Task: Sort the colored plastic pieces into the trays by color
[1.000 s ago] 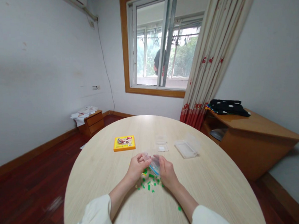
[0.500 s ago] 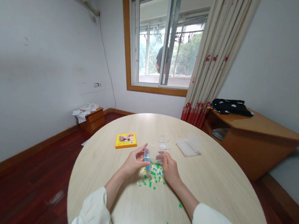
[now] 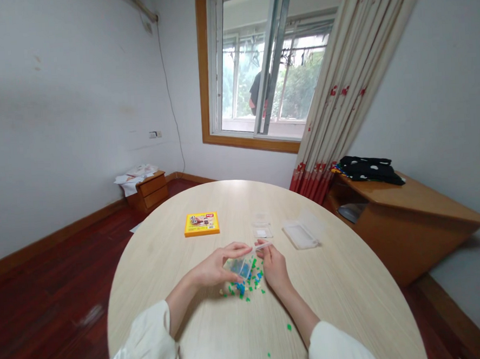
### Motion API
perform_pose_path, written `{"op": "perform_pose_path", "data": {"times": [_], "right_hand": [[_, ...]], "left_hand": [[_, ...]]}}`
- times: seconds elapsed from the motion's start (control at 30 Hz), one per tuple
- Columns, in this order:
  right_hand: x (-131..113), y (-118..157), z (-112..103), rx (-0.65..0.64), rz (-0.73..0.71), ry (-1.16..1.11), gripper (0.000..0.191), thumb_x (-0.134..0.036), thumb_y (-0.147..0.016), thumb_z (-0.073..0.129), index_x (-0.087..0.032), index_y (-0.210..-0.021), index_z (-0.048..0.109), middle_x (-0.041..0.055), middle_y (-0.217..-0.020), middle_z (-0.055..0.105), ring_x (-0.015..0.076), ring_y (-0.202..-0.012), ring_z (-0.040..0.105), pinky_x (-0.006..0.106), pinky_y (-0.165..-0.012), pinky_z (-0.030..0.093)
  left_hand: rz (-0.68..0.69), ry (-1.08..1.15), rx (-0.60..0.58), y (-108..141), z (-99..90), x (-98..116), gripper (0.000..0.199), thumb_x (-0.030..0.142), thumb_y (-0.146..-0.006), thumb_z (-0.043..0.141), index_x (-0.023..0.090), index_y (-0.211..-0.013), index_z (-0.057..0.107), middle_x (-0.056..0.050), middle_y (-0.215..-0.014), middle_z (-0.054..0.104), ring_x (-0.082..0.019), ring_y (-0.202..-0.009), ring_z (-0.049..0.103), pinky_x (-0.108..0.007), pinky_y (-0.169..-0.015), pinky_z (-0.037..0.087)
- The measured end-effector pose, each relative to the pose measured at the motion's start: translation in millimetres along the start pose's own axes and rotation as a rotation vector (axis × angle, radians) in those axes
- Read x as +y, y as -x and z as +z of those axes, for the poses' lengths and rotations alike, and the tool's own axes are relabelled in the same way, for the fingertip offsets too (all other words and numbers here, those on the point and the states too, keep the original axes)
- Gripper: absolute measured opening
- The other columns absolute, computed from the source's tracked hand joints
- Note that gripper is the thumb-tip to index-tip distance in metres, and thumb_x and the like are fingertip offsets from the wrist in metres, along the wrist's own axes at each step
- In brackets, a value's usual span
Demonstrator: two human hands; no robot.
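Above the loose pieces (image 3: 241, 289), a clear box (image 3: 241, 268) is held tilted by the left hand (image 3: 215, 265); near their far edge, a lid (image 3: 262, 246) is pinched by the right hand (image 3: 274, 267).

Blue pieces (image 3: 241, 289) blur together (seemingly many, too small to count); both sleeves (image 3: 142, 342) leave the bottom edge

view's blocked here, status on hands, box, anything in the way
Left hand holding clear box, right hand at its lid. Box tilted over loose pieces. Yellow case beyond, not blocking.
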State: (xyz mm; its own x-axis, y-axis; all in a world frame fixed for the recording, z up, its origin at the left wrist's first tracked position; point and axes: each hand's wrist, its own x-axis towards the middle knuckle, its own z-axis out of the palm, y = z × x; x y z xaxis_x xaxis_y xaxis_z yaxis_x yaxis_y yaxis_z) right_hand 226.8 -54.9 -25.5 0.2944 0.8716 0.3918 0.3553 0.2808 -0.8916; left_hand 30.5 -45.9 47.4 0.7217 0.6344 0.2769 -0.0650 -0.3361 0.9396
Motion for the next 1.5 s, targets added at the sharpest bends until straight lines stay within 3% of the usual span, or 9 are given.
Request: {"op": "perform_pose_path", "data": {"times": [0.17,0.37,0.5,0.67,0.8,0.93,1.07,1.23,1.5], "right_hand": [[-3,1,0,0.001,-0.016,0.010,0.047,-0.049,-0.090,0.034,-0.015,-0.106,0.062,0.0144,-0.100,0.069,0.0234,-0.082,0.068,0.042,-0.078,0.055],[-25,2,-7,0.193,-0.240,0.188,0.041,-0.038,-0.088,0.044,-0.017,-0.123,0.051,0.0138,-0.117,0.057,0.0237,-0.108,0.052,0.042,-0.088,0.046],[-36,8,-8,0.015,-0.316,0.272,0.032,-0.035,-0.088,0.045,-0.018,-0.112,0.059,0.0046,-0.078,0.062,0.0186,-0.073,0.057,0.034,-0.073,0.047],[-41,18,-1,-0.298,-0.382,0.332,0.030,-0.036,-0.087,0.050,-0.018,-0.109,0.062,0.0007,-0.065,0.062,0.0160,-0.060,0.056,0.029,-0.062,0.046],[-44,21,2,-0.287,-0.455,0.361,0.021,-0.030,-0.088,0.048,-0.018,-0.088,0.066,0.0056,-0.076,0.067,0.0181,-0.068,0.060,0.030,-0.067,0.047],[-44,17,-2,-0.179,-0.512,0.401,0.021,-0.025,-0.088,0.046,-0.017,-0.080,0.064,0.0039,-0.067,0.063,0.0158,-0.061,0.056,0.027,-0.061,0.044],[-36,3,-18,0.016,-0.552,0.526,0.019,-0.021,-0.085,0.046,-0.017,-0.072,0.059,0.0003,-0.058,0.055,0.0136,-0.054,0.050,0.025,-0.058,0.038],[-16,-12,-38,0.142,-0.504,0.669,0.016,-0.018,-0.080,0.045,-0.018,-0.067,0.054,-0.0006,-0.057,0.052,0.0140,-0.056,0.048,0.025,-0.058,0.035],[1,-19,-46,0.091,-0.434,0.607,0.016,-0.021,-0.080,0.044,-0.017,-0.073,0.058,0.0022,-0.063,0.056,0.0164,-0.061,0.052,0.027,-0.061,0.039]], "left_hand": [[0.017,0.112,0.018,-2,1.4,-4,0.060,0.019,-0.054,0.081,0.023,-0.112,0.065,-0.008,-0.122,0.054,-0.025,-0.121,0.045,-0.040,-0.108,0.025],[-0.088,0.529,0.564,-10,2.6,-21,0.056,0.029,-0.056,0.082,0.020,-0.108,0.063,-0.009,-0.106,0.063,-0.021,-0.102,0.059,-0.034,-0.089,0.045],[-0.137,0.700,0.810,-14,-1.7,-30,0.055,0.028,-0.055,0.082,0.021,-0.103,0.055,-0.003,-0.092,0.065,-0.014,-0.086,0.064,-0.026,-0.077,0.050],[-0.126,0.789,0.800,-15,2.7,-30,0.053,0.024,-0.058,0.081,0.021,-0.101,0.051,-0.004,-0.095,0.067,-0.015,-0.090,0.065,-0.025,-0.080,0.050],[-0.134,0.781,0.731,-14,7.9,-28,0.054,0.024,-0.057,0.082,0.021,-0.102,0.052,-0.006,-0.101,0.067,-0.016,-0.096,0.063,-0.027,-0.084,0.048],[-0.134,0.740,0.693,-14,6.8,-33,0.053,0.026,-0.057,0.081,0.020,-0.103,0.056,-0.007,-0.106,0.064,-0.017,-0.103,0.060,-0.028,-0.092,0.045],[-0.117,0.437,0.812,-14,-7.8,-47,0.039,0.032,-0.064,0.073,0.020,-0.099,0.060,-0.006,-0.103,0.063,-0.019,-0.104,0.059,-0.036,-0.095,0.043],[-0.017,-0.354,0.977,-7,-44.4,-65,0.024,0.023,-0.072,0.059,0.018,-0.096,0.062,-0.010,-0.109,0.059,-0.025,-0.112,0.052,-0.046,-0.102,0.036],[-0.275,-0.978,0.797,11,-75.2,-90,0.048,0.018,-0.077,0.050,0.014,-0.125,0.051,-0.017,-0.136,0.039,-0.032,-0.128,0.034,-0.050,-0.106,0.028]]}}
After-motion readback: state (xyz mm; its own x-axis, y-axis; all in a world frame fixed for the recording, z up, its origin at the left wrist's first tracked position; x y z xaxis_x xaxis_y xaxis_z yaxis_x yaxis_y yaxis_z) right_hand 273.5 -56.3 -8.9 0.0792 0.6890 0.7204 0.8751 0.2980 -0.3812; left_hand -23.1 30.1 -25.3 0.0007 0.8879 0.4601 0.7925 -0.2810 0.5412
